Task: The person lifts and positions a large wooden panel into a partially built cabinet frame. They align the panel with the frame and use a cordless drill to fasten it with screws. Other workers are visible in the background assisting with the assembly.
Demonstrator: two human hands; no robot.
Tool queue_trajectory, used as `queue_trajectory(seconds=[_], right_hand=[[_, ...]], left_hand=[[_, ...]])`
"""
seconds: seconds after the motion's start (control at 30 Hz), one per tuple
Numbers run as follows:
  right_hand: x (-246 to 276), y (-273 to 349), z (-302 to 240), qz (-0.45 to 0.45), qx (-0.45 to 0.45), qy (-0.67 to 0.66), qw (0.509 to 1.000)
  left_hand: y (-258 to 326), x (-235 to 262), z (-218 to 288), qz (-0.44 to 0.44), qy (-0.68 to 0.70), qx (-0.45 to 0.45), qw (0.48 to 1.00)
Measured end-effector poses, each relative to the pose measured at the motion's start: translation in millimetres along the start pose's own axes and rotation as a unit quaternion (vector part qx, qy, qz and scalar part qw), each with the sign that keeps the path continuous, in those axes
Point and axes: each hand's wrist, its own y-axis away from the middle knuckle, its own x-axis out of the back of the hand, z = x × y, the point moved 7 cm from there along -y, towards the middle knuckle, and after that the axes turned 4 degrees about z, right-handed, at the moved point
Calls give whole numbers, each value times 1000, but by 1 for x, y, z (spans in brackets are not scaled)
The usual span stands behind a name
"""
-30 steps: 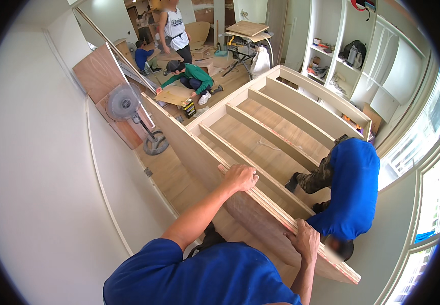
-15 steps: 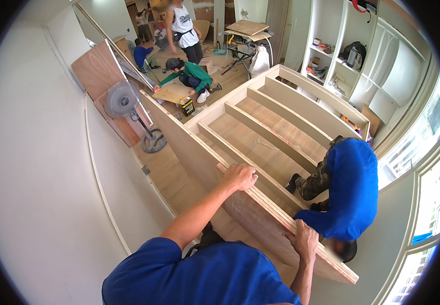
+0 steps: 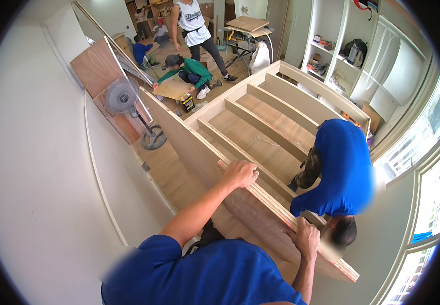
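Observation:
A long plywood board stands on edge in front of me, running diagonally from the far left to the near right. My left hand is closed over its top edge near the middle, where a second plywood layer begins. Closer to the board's near right end, my right hand grips the same edge, thumb on my side. Behind the board lies a large wooden cabinet frame with several parallel dividers. A co-worker in a blue shirt bends low inside the frame's right part, head beside my right hand; that person's hands are hidden.
A floor fan and leaning wood panels stand by the left wall. Beyond the frame, a person in green crouches over a sheet of board. White shelves stand at the back right, with windows at the right.
The co-worker in blue has bent lower and shifted slightly left. In the background, the standing person in the white top has stepped to the right. My hands stay on the board.

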Motion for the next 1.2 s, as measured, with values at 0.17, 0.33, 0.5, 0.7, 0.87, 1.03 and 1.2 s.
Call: queue_trajectory(seconds=[0.17, 0.33, 0.5, 0.7, 0.87, 1.03, 1.2], right_hand=[[7, -1, -5, 4, 5, -11, 1000], [1, -1, 1, -14, -8, 3, 1000], [1, -1, 1, -8, -8, 1, 1000], [1, -2, -4, -14, -3, -6, 1000], [0, -2, 2, -30, -13, -7, 999], [-1, -3, 2, -14, -6, -6, 1000], [2, -5, -3, 2, 26, 2, 1000]], left_hand=[[2, 2, 1, 1, 1, -1, 1000], [1, 3, 3, -7, 16, 5, 1000], [1, 2, 2, -4, 12, 4, 1000], [16, 22, 5, 123, 104, -65, 985], [101, 41, -12, 197, 347, -52, 916], [167, -29, -18, 115, 220, -96, 964], [148, -78, -15, 80, 209, -110, 968]])
